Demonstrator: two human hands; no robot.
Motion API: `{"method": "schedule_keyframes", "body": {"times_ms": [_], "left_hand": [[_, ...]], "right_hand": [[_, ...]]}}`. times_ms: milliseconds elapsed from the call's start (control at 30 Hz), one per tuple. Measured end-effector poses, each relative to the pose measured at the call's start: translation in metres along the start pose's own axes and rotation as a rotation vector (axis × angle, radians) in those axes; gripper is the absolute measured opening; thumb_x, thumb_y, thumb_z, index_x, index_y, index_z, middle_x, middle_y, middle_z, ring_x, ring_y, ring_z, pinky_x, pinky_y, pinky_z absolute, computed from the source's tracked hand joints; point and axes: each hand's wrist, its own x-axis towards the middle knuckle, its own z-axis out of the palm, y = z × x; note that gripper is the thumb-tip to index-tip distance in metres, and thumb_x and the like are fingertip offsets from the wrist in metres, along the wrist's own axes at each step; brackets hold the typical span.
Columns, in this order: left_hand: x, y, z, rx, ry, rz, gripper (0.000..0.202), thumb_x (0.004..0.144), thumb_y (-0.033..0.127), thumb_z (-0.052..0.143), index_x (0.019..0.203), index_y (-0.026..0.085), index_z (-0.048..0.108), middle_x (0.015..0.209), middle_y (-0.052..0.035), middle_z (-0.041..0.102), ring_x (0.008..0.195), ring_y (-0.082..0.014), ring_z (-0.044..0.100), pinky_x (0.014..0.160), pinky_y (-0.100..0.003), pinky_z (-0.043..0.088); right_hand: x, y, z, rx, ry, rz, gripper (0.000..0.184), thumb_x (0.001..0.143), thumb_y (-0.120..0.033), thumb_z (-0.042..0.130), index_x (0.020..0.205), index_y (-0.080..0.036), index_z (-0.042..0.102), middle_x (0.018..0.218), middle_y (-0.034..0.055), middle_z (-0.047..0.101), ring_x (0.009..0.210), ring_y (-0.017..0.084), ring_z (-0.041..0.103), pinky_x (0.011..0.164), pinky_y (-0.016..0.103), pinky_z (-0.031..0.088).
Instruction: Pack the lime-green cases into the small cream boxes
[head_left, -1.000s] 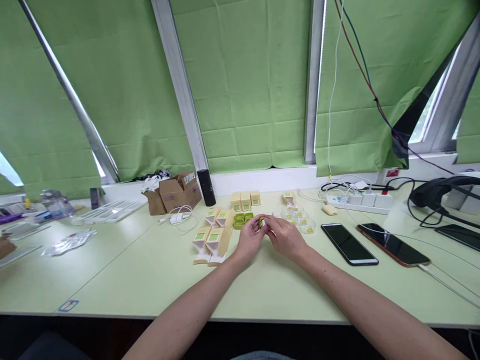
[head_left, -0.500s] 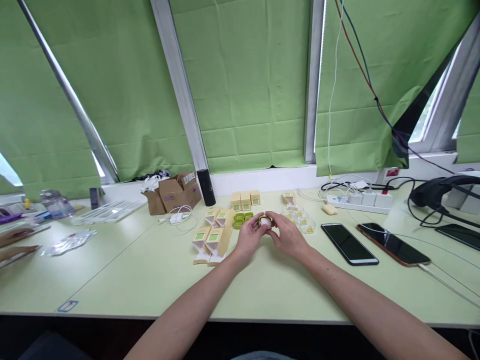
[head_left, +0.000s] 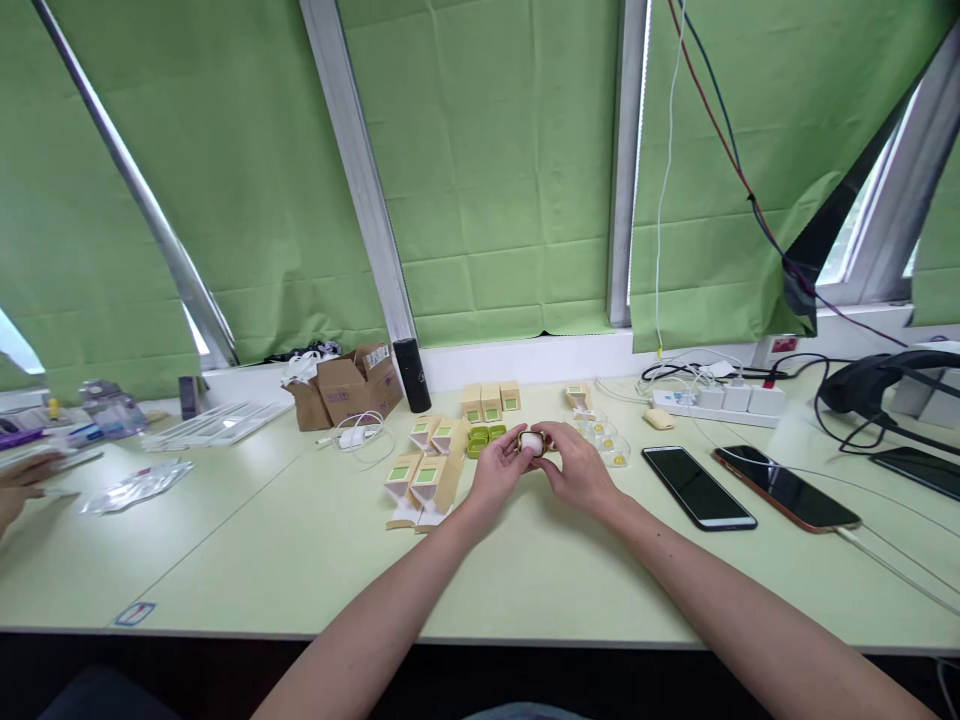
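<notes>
Between my two hands is a small olive-green box with a white inside (head_left: 532,441). My left hand (head_left: 501,465) closes its fingers on the box's left side. On the right side, my right hand (head_left: 573,468) grips it with thumb and fingers. Just beyond my left hand sit several small green boxes (head_left: 480,440). Folded cream cartons with green windows (head_left: 426,475) lie to the left. Behind stand closed cream cartons (head_left: 490,402), and one more carton (head_left: 578,397) is at the right. Clear plastic pieces with yellow centres (head_left: 611,445) lie past my right hand, partly hidden by it.
Two phones (head_left: 699,487) (head_left: 786,487) and a power strip (head_left: 720,405) with cables lie to the right, near a black headset (head_left: 892,395). A black cylinder (head_left: 412,375) and a cardboard box (head_left: 360,385) stand behind. Another person's hands (head_left: 26,475) are at far left.
My hands stay in place on the small box, which is turned slightly so its white inside shows a little more. The other person's hands at far left have shifted.
</notes>
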Motion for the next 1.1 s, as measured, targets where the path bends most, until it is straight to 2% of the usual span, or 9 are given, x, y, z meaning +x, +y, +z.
{"method": "schedule_keyframes", "body": {"times_ms": [133, 233, 367, 467, 567, 700, 867, 1000, 1100], "left_hand": [[-0.003, 0.009, -0.002, 0.074, -0.014, -0.004, 0.077, 0.083, 0.053, 0.082, 0.144, 0.012, 0.057, 0.119, -0.0184, 0.075, 0.091, -0.0258, 0.078, 0.073, -0.036, 0.065], [-0.004, 0.014, -0.005, 0.136, 0.045, 0.018, 0.069, 0.087, 0.056, 0.076, 0.139, 0.014, 0.059, 0.115, -0.0164, 0.076, 0.073, -0.0197, 0.077, 0.061, -0.029, 0.06], [0.0, 0.015, -0.008, 0.193, 0.135, 0.06, 0.055, 0.087, 0.053, 0.075, 0.126, 0.015, 0.063, 0.12, -0.0156, 0.074, 0.065, -0.014, 0.072, 0.056, -0.026, 0.056], [0.003, 0.013, -0.01, 0.231, 0.173, 0.078, 0.045, 0.088, 0.047, 0.072, 0.119, 0.016, 0.063, 0.113, -0.0129, 0.075, 0.062, -0.012, 0.069, 0.055, -0.025, 0.053], [0.004, 0.012, -0.012, 0.255, 0.192, 0.109, 0.03, 0.088, 0.041, 0.07, 0.105, 0.017, 0.063, 0.106, -0.0102, 0.076, 0.064, -0.0119, 0.068, 0.055, -0.023, 0.051], [0.004, 0.011, -0.014, 0.304, 0.199, 0.16, 0.022, 0.088, 0.038, 0.067, 0.087, 0.017, 0.061, 0.097, -0.0082, 0.076, 0.065, -0.0124, 0.067, 0.057, -0.023, 0.05], [0.001, 0.009, -0.016, 0.414, 0.17, 0.235, 0.019, 0.093, 0.035, 0.063, 0.086, 0.018, 0.064, 0.095, -0.0076, 0.075, 0.077, -0.0163, 0.068, 0.071, -0.03, 0.055], [-0.003, 0.011, -0.016, 0.615, 0.145, 0.366, 0.013, 0.094, 0.03, 0.065, 0.101, 0.02, 0.07, 0.105, -0.0093, 0.072, 0.099, -0.0232, 0.068, 0.09, -0.038, 0.055], [-0.007, 0.014, -0.015, 0.793, 0.111, 0.497, 0.03, 0.091, 0.021, 0.067, 0.121, 0.023, 0.067, 0.121, -0.0107, 0.068, 0.118, -0.0274, 0.061, 0.103, -0.044, 0.05]], "right_hand": [[0.001, 0.001, -0.002, 0.069, 0.028, 0.079, 0.036, 0.091, -0.019, 0.062, 0.127, -0.024, 0.058, 0.115, 0.011, 0.071, 0.098, 0.028, 0.067, 0.083, 0.045, 0.058], [0.002, 0.0, -0.003, 0.186, 0.038, 0.149, 0.034, 0.091, -0.024, 0.064, 0.124, -0.025, 0.058, 0.119, 0.0099, 0.07, 0.096, 0.025, 0.069, 0.084, 0.043, 0.059], [0.005, -0.002, -0.003, 0.383, 0.055, 0.261, 0.034, 0.091, -0.032, 0.068, 0.122, -0.025, 0.056, 0.121, 0.0098, 0.071, 0.093, 0.022, 0.071, 0.085, 0.041, 0.06], [0.006, -0.001, -0.002, 0.51, 0.045, 0.319, 0.036, 0.092, -0.038, 0.068, 0.122, -0.025, 0.054, 0.115, 0.0091, 0.074, 0.091, 0.021, 0.072, 0.085, 0.04, 0.06], [0.007, 0.0, 0.0, 0.611, 0.029, 0.372, 0.039, 0.092, -0.045, 0.067, 0.122, -0.024, 0.054, 0.108, 0.0082, 0.075, 0.091, 0.021, 0.071, 0.083, 0.039, 0.06], [0.008, -0.001, 0.0, 0.716, 0.029, 0.44, 0.045, 0.09, -0.055, 0.069, 0.119, -0.023, 0.056, 0.096, 0.0058, 0.074, 0.085, 0.021, 0.069, 0.075, 0.036, 0.06], [0.009, 0.0, 0.002, 0.813, 0.03, 0.507, 0.053, 0.085, -0.064, 0.073, 0.113, -0.021, 0.06, 0.084, 0.0044, 0.073, 0.077, 0.02, 0.068, 0.066, 0.034, 0.058], [0.011, 0.002, 0.005, 0.879, 0.038, 0.565, 0.057, 0.08, -0.068, 0.076, 0.108, -0.019, 0.064, 0.077, 0.0046, 0.072, 0.073, 0.02, 0.068, 0.061, 0.033, 0.057], [0.012, 0.003, 0.006, 0.911, 0.047, 0.618, 0.061, 0.076, -0.071, 0.079, 0.103, -0.018, 0.066, 0.074, 0.0043, 0.072, 0.068, 0.02, 0.067, 0.058, 0.033, 0.056]]}}
